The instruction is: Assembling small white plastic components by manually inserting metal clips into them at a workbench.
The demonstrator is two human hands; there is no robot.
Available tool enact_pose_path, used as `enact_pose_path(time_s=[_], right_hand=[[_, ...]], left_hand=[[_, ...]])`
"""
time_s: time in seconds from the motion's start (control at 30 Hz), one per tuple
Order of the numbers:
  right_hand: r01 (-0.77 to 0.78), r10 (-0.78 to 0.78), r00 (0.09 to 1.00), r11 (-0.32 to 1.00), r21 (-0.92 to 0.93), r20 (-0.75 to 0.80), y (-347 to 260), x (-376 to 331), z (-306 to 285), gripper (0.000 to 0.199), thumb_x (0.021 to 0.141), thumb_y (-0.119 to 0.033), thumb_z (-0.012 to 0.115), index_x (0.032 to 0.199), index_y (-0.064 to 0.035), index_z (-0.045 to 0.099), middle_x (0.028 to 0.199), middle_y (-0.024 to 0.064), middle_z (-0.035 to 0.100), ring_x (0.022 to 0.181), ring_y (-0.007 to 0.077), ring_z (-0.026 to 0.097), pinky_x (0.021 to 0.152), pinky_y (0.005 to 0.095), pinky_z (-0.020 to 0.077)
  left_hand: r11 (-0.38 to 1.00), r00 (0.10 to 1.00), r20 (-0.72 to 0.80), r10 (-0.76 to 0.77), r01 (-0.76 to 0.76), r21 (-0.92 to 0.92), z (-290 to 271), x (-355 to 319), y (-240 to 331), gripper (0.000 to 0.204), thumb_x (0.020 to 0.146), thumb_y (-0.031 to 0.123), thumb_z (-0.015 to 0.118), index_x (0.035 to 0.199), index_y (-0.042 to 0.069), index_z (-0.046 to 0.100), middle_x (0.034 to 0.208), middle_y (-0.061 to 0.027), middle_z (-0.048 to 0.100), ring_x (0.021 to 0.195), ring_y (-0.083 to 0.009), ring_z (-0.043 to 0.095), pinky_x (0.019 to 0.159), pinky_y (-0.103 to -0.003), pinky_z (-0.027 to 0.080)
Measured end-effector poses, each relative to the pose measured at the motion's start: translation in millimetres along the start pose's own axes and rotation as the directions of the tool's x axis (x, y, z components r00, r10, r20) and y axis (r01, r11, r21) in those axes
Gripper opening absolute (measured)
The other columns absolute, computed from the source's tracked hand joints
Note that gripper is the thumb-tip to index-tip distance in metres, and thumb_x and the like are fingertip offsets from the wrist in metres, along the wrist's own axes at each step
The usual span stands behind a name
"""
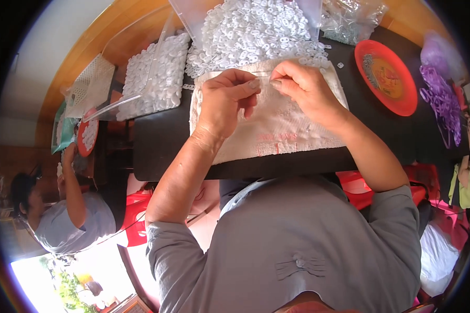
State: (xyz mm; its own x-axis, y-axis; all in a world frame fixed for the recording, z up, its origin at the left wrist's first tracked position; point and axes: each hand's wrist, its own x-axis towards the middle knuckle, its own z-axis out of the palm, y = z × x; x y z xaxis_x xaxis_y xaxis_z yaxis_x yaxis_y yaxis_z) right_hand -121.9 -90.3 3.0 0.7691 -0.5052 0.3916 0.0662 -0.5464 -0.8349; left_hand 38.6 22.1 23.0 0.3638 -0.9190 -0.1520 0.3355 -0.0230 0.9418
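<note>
Over a pale cloth (277,125), my left hand (227,99) and my right hand (308,91) are raised close together, a small gap between their fingertips. Thumb and index finger of the left hand are pinched. The right hand's fingers are also pressed together in a pinch. Whatever they hold is too small and thin to make out. Just beyond the hands lies a large heap of small white plastic pieces with holes (256,28), spilling from a clear plastic bin (310,18) onto the far edge of the cloth.
Left of the cloth stands a clear tray of white pieces (159,73). To the right are a red oval plate (402,104) with small metal bits, a clear bag (352,23) and purple ribbon (441,99). Another person (73,214) works at far left beside a red dish (89,136).
</note>
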Motion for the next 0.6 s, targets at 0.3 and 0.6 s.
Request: enact_pose_path(time_s=[0.3, 0.6], right_hand=[[-0.171, 0.171, 0.985, 0.982, 0.085, 0.003, -6, 4, -13, 0.009, 0.094, -0.01, 0.055, 0.093, -0.0026, 0.059, 0.075, -0.0033, 0.054, 0.068, 0.0043, 0.049, 0.057, 0.0201, 0.0407], [-0.272, 0.281, 0.96, 0.937, 0.219, -0.007, -5, 7, -15, 0.013, 0.093, -0.015, 0.058, 0.091, -0.003, 0.063, 0.072, -0.0025, 0.057, 0.064, 0.0046, 0.051, 0.054, 0.0198, 0.0407]], left_hand=[[0.995, 0.999, -0.026, 0.035, -0.037, -0.093, 27, 10, -8, 0.012, 0.085, 0.001, 0.064, 0.094, -0.006, 0.059, 0.077, -0.0099, 0.063, 0.058, -0.0141, 0.059, 0.042, -0.024, 0.044], [0.995, 0.998, -0.04, 0.058, -0.061, -0.081, 29, 11, -13, 0.012, 0.085, -0.001, 0.061, 0.096, -0.006, 0.059, 0.079, -0.0101, 0.062, 0.06, -0.0146, 0.059, 0.043, -0.024, 0.045]])
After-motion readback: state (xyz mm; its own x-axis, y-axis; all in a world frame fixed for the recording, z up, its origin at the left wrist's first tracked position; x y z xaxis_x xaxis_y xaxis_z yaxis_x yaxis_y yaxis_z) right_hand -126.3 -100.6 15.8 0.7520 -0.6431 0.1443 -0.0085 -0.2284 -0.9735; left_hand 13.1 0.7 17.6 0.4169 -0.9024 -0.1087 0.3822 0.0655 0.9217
